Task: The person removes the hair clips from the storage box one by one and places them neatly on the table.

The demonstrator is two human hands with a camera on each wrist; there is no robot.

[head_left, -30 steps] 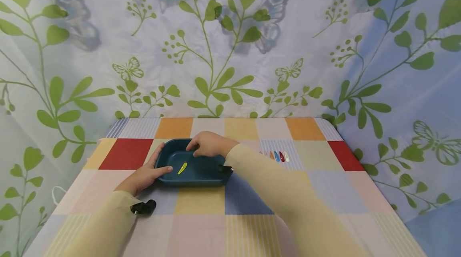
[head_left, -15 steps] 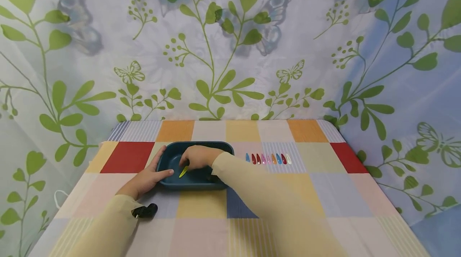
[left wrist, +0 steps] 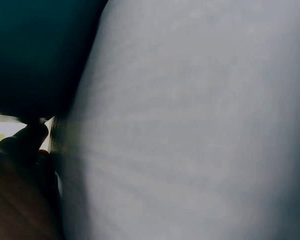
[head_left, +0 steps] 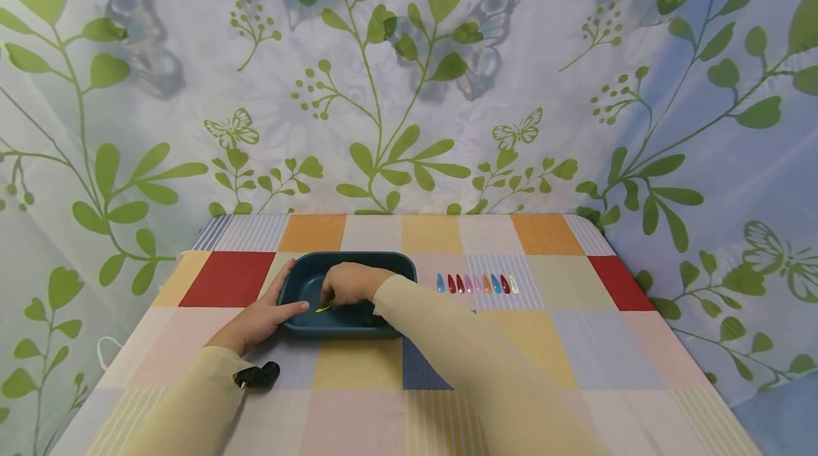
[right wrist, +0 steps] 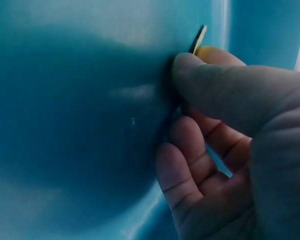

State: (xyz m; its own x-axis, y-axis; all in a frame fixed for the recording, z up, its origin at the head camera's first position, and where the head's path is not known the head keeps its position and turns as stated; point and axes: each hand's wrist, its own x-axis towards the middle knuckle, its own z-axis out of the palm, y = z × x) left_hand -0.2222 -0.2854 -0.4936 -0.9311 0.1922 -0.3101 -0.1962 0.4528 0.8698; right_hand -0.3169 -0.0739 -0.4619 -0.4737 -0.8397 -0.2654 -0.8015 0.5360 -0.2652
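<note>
A dark teal tray (head_left: pixel 348 332) sits on the table. My left hand (head_left: pixel 258 317) rests along its left end, thumb at the near rim and fingers stretched along the outer side. In the left wrist view, the tray wall (left wrist: pixel 35 55) is close above that hand (left wrist: pixel 20 195). Down inside the tray, my right hand (head_left: pixel 350 283) pinches a yellow-green snap hair clip (head_left: pixel 324 309) between thumb and forefinger. The right wrist view shows the clip's narrow end (right wrist: pixel 201 39) poking out past the thumb tip, with the other fingers curled below it.
Right of the tray, several hair clips (head_left: pixel 478 284) in blue, red, pink, orange and white lie in a row. A patchwork cloth (head_left: pixel 358 413) covers the table. Behind it hangs a leaf-and-butterfly curtain (head_left: pixel 268 87).
My right hand has come down and left within the tray onto the yellow-green clip and now pinches it, tilting it up. The left hand has stayed at the tray's end.
</note>
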